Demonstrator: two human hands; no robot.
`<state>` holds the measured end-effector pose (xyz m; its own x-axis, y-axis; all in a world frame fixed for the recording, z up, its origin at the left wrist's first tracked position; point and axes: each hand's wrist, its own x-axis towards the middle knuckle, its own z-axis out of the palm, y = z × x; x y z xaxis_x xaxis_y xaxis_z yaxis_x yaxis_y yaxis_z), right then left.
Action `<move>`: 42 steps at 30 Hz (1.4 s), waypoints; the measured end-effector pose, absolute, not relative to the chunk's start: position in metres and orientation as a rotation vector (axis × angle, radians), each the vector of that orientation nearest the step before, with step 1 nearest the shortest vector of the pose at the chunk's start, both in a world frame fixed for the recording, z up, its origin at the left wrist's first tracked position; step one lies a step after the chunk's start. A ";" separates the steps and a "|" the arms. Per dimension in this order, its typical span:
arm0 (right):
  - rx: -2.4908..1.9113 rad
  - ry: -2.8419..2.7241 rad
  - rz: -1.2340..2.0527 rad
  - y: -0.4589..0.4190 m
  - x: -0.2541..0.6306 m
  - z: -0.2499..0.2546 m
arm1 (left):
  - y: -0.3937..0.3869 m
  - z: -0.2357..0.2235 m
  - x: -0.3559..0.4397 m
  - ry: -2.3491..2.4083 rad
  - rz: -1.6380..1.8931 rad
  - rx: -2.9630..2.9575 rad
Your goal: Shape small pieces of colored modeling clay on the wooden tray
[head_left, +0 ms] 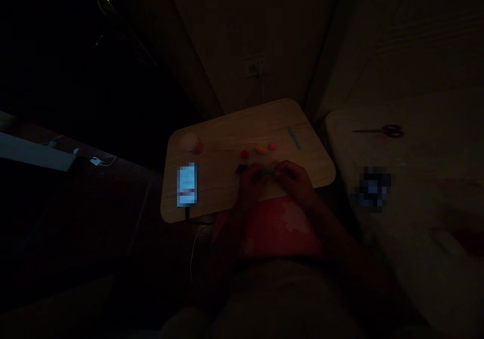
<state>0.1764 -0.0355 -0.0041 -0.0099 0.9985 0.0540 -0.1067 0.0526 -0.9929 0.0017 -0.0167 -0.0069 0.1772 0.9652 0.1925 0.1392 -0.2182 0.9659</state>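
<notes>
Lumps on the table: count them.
4: red lump beyond the left hand, orange lump right of it, pink lump rightmost, dark lump beside that hand; more may be hidden.

Table (223,180): jar (189,142) sits back left, screen (187,184) front left. Lumps (260,149) lie near its middle; left hand (251,178), right hand (293,177) over its front. Tool (294,138) back right. Scissors (391,131) beyond right edge.

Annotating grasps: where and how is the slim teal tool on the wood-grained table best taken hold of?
Probably pinched mid-length across its narrow width, the right hand coming from the near side: the teal tool is slim, appears flat, its near end toward that hand.
</notes>
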 end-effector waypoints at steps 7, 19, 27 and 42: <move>-1.099 -1.182 1.216 -0.036 0.177 -0.005 | -0.019 -0.001 0.002 1.083 1.150 1.568; -1.102 -1.179 1.197 -0.036 0.175 -0.009 | -0.018 -0.004 0.001 1.123 1.137 1.495; -1.082 -1.166 1.210 -0.036 0.176 -0.009 | -0.018 -0.004 0.002 1.123 1.154 1.508; -1.130 -1.178 1.182 -0.035 0.176 -0.010 | -0.016 -0.011 0.001 1.212 1.148 1.543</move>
